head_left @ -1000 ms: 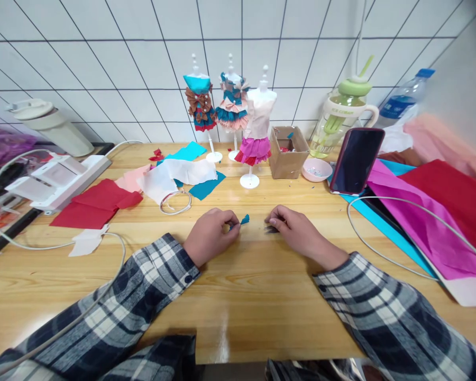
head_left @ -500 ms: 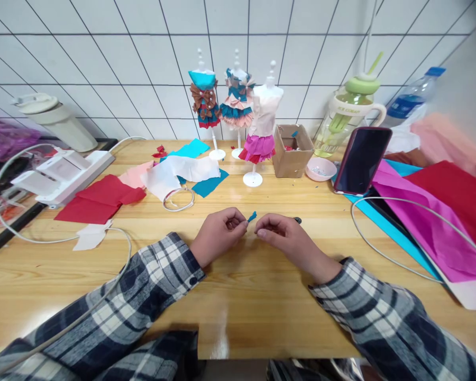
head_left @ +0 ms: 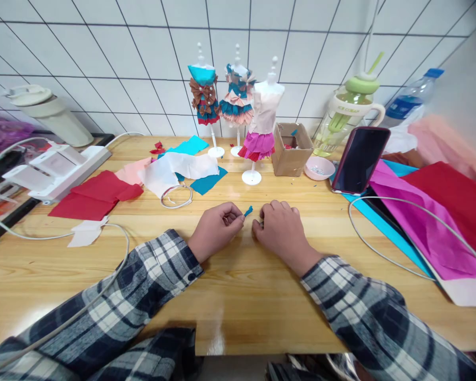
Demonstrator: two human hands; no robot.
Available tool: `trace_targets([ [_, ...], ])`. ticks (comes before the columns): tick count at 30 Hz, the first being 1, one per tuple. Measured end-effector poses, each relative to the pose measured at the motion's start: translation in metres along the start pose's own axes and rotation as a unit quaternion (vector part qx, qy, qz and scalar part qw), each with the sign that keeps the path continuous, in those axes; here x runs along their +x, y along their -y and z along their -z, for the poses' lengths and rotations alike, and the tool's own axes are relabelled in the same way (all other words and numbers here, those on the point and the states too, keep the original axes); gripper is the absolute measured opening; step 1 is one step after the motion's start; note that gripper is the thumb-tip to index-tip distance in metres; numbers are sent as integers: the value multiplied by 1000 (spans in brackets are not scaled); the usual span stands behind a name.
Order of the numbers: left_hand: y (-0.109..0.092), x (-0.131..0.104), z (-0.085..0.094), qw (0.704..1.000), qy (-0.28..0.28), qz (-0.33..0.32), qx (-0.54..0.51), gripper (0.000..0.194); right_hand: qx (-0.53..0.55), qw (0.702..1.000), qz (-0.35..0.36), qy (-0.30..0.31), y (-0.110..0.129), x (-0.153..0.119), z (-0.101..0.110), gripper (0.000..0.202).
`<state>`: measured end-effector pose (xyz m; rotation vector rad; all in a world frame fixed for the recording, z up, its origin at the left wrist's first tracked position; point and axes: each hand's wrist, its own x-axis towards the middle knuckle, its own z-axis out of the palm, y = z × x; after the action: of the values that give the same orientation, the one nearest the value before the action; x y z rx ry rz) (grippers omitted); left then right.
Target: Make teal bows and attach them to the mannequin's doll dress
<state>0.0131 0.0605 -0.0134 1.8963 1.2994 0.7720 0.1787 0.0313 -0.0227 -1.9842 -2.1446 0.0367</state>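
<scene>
Between the thumb and forefinger of my left hand point(head_left: 216, 228) is a small twisted scrap of teal crepe paper point(head_left: 248, 211), its free end pointing right. My right hand point(head_left: 281, 233) rests palm down on the table just right of it, a small gap away from the scrap. Its fingers are curled; a bit of something greyish shows by the thumb, but I cannot make out what it is. Behind the hands stand three small white mannequins: one in turquoise and brown point(head_left: 204, 94), one in teal and peach point(head_left: 238, 95), one in white and magenta point(head_left: 262, 119).
Loose crepe paper, red point(head_left: 91, 196) and white point(head_left: 161, 172), lies left with a wire coil point(head_left: 176, 197). A cardboard box point(head_left: 291, 159), pink bowl point(head_left: 319, 172), phone point(head_left: 359, 161) and paper stack point(head_left: 412, 211) are right. White cables point(head_left: 125, 254) cross the table and left sleeve.
My right hand has turned from a loose sideways pose to palm down with fingers curled. The dark object that showed behind it is now hidden. My left hand still pinches the teal scrap.
</scene>
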Motion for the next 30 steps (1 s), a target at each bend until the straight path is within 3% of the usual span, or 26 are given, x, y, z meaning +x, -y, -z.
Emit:
trace_targets([
  [5,2,0,1,1000,1,-6,7,15,55,998,19,26,-4,4,-6,16],
  [9,3,0,1,1000,2,-7,7,14,227,972,-3,66,-14,9,-5,8],
  [11,2,0,1,1000,3,-2,7,15,357,929,-19,98,-19,10,-4,8],
  [15,1,0,1,1000,5,11,0,15,597,787,-29,156,-21,8,-4,15],
  [16,0,0,1,1000,6,15,-4,14,617,770,-29,160,-20,7,-5,16],
  [21,-2,1,1,999,6,24,-24,13,589,802,-7,100,-9,-2,-1,10],
  [23,-3,0,1,999,3,25,-30,14,609,788,-17,92,-5,-6,2,10],
  [30,-7,-4,-2,998,0,16,-58,17,682,724,-68,78,3,-8,2,38],
])
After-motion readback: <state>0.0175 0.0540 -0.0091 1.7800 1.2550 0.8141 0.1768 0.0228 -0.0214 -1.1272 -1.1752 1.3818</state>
